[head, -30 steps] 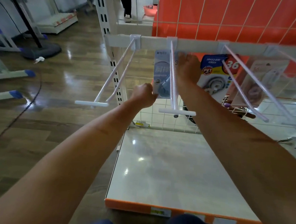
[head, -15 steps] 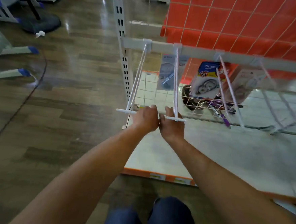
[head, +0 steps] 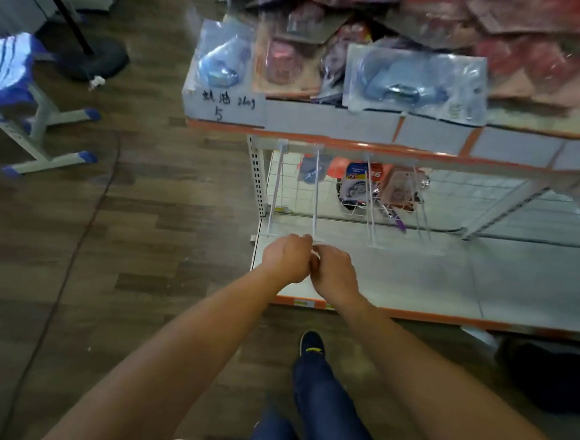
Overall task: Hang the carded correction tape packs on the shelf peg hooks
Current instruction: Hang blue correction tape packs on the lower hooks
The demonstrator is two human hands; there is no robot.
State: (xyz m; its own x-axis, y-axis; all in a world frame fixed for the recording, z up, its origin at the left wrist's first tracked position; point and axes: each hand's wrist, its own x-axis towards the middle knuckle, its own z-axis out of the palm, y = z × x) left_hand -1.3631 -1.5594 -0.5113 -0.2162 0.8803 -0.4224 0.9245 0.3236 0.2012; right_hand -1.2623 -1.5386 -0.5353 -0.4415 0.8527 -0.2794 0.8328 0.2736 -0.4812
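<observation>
A blue carded correction tape pack hangs at the back of the second white peg hook. Two more carded packs, a blue-and-white pack and a pink pack, hang on the hooks to its right. My left hand and my right hand meet knuckle to knuckle at the front tip of that second hook. Both have curled fingers. A bit of the hook's white front bar shows between them, and they seem to pinch it. Neither hand carries a pack.
Above the hook rail, a shelf holds boxes of loose carded packs, one box front with handwriting. The white bottom shelf has an orange edge. A blue stool and a black stand base are on the wooden floor at left. A dark bag lies at right.
One second ago both hands were far back on the hook at the blue pack. They have drawn back to the hook's front tip, and the view has risen and pulled away from the shelf.
</observation>
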